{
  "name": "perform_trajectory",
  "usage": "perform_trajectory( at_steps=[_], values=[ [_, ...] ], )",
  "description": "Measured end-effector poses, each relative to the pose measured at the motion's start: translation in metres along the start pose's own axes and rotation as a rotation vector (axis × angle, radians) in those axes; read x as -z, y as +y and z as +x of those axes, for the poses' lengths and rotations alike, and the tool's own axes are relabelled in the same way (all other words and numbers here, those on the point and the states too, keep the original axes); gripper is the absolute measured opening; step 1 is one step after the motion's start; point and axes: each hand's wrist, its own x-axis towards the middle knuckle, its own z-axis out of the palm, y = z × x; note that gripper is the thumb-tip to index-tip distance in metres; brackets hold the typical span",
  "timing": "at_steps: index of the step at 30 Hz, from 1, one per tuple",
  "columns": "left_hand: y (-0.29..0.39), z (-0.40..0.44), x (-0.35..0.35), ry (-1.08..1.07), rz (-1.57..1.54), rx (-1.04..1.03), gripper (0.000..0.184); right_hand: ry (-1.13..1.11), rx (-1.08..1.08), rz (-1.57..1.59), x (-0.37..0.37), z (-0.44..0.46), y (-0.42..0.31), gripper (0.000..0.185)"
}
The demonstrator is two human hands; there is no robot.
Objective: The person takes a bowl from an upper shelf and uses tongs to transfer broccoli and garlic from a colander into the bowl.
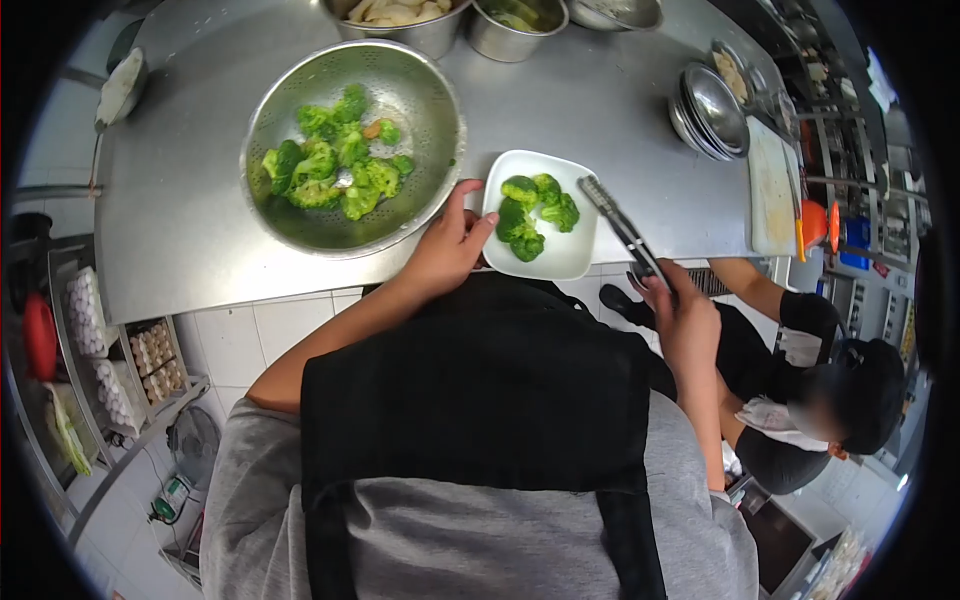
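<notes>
Broccoli (pixel 515 215) on a white plate (pixel 572 258), tongs (pixel 628 236) at its rim

The left hand (pixel 447 250) grasps the plate's left edge, thumb at the rim. The right hand's (pixel 692 322) fingers are wrapped around the tongs, whose tips are by the plate's right rim; whether they touch it is unclear. The florets sit grouped in the plate. More lie in the metal colander (pixel 425 95), left of it on the counter (pixel 180 205).

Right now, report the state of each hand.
Left hand: holding the white dish by its edge, thumb at the rim.
Right hand: closed around the tongs.
</notes>
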Motion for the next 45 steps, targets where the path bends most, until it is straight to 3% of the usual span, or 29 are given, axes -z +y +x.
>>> perform_trajectory(
  at_steps=[4, 6, 8, 15, 19, 25, 28, 33, 36, 37, 41, 43, 45],
  values=[
    [-0.007, 0.001, 0.001, 0.001, 0.021, -0.058, 0.052, -0.016, 0.059, 0.156, 0.025, 0.021, -0.043, 0.031],
    [-0.004, -0.002, 0.001, 0.009, 0.022, -0.056, 0.052, -0.053, 0.384, 0.201, 0.033, 0.032, -0.081, 0.029],
    [-0.01, -0.001, -0.003, 0.032, -0.027, -0.079, 0.053, -0.014, 0.612, -0.035, 0.034, 0.042, -0.117, 0.027],
    [0.001, -0.01, 0.003, 0.009, -0.008, -0.11, 0.052, -0.058, 0.775, -0.4, 0.007, 0.089, -0.178, 0.024],
    [-0.01, -0.008, 0.002, 0.029, 0.028, -0.148, 0.05, 0.149, 0.782, -0.388, 0.025, 0.103, -0.177, 0.019],
    [-0.002, -0.012, 0.004, 0.017, 0.019, -0.145, 0.051, 0.027, 0.973, -0.389, 0.029, 0.078, -0.191, 0.017],
    [-0.003, -0.009, 0.004, 0.01, 0.035, -0.134, 0.053, 0.005, 0.941, -0.456, 0.003, 0.079, -0.193, 0.016],
    [-0.002, -0.011, 0.003, 0.002, 0.024, -0.111, 0.054, -0.09, 0.862, -0.223, 0.019, 0.091, -0.164, 0.023],
    [-0.011, -0.009, 0.004, -0.017, 0.138, -0.18, 0.052, -0.246, 0.684, 0.105, 0.058, 0.099, -0.116, 0.031],
    [-0.011, -0.008, 0.004, -0.011, 0.093, -0.16, 0.055, -0.344, 0.536, 0.179, 0.072, 0.099, -0.1, 0.033],
    [-0.009, -0.003, 0.002, 0.026, 0.02, -0.122, 0.051, -0.525, 0.285, 0.156, 0.108, 0.115, -0.032, 0.033],
    [-0.003, -0.001, 0.002, 0.085, 0.09, -0.144, 0.043, -0.784, 0.091, -0.037, 0.111, 0.126, -0.019, 0.032],
    [-0.005, 0.002, 0.0, 0.097, 0.093, -0.175, 0.041, -0.859, 0.056, -0.06, 0.096, 0.133, -0.019, 0.031]
  ],
)
